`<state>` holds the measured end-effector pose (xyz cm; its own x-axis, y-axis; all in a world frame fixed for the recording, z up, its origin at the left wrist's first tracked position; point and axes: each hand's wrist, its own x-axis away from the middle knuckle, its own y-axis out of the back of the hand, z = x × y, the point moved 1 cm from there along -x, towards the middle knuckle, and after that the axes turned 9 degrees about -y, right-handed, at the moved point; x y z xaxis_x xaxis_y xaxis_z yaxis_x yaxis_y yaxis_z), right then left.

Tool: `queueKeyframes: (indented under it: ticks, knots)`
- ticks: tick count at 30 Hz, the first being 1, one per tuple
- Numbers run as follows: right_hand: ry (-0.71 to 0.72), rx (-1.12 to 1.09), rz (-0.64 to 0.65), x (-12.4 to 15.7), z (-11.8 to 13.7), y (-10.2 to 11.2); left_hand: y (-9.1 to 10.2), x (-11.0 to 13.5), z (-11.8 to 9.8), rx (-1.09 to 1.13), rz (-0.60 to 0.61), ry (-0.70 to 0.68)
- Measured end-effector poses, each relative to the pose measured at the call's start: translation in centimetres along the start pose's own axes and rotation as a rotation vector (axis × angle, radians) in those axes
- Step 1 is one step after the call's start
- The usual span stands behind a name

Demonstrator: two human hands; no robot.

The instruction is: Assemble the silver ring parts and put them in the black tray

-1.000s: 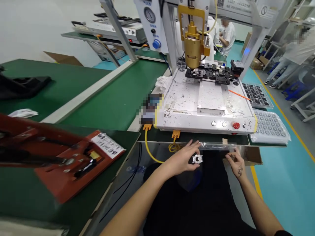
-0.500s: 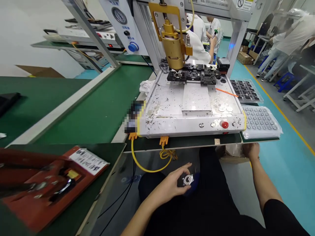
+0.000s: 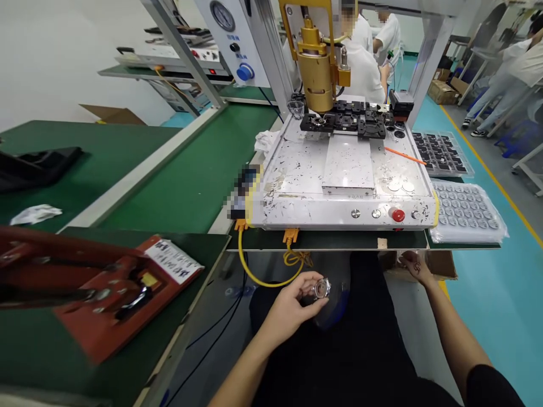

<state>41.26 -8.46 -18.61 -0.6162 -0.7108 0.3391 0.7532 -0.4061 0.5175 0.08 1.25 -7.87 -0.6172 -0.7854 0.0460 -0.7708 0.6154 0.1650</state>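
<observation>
My left hand (image 3: 292, 305) is closed around a small silvery round watch case (image 3: 321, 288), gripped at its edge between thumb and fingers above my lap. Low at the right, my right hand (image 3: 418, 268) reaches to an open cardboard box (image 3: 443, 264) beneath the bench edge. Its fingers look drawn together there, and whatever they may hold is too small to make out. Ahead of both hands stands a white press machine (image 3: 297, 169) with a brass-coloured head (image 3: 314, 79) over black fixtures (image 3: 348, 121).
A red hand press (image 3: 114, 305) stands on the left bench. A yellow cable (image 3: 254, 281) loops below the machine. Right of it lie a tray of round discs (image 3: 466, 209) and a tray of black parts (image 3: 443, 152). Several people in white work behind.
My left hand has raised the watch case slightly and tilted it. My right hand has shifted left at the box, its fingers now nearer the opening. The view has swung left.
</observation>
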Motion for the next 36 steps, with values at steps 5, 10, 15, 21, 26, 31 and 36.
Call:
queueKeyframes:
  ticks: [5, 10, 15, 21, 26, 31, 36]
  knots:
    - [0.028, -0.179, 0.166, 7.7, 4.7, -0.8, -0.9, -0.3, -1.2, 0.213, -0.120, 0.002]
    - [0.110, -0.294, 0.234, 13.0, 11.7, -2.5, -1.6, -0.4, -3.2, 0.520, -0.113, 0.024]
    - [0.107, -0.515, 0.403, 13.8, 16.5, -4.7, -1.5, 0.7, -5.3, 0.678, -0.216, 0.065]
    - [0.098, -0.573, 0.579, 13.3, 18.3, -7.0, -0.6, 2.3, -7.5, 0.780, -0.315, 0.075]
    - [0.104, -0.588, 0.663, 14.0, 19.6, -6.8, -0.2, 3.0, -8.4, 0.830, -0.321, 0.046]
    - [0.018, -0.598, 0.774, 14.7, 20.8, -6.2, 0.0, 3.4, -8.5, 0.823, -0.293, 0.022]
    - [-0.031, -0.539, 0.808, 15.4, 21.7, -6.0, 0.0, 3.9, -8.3, 0.794, -0.272, -0.022]
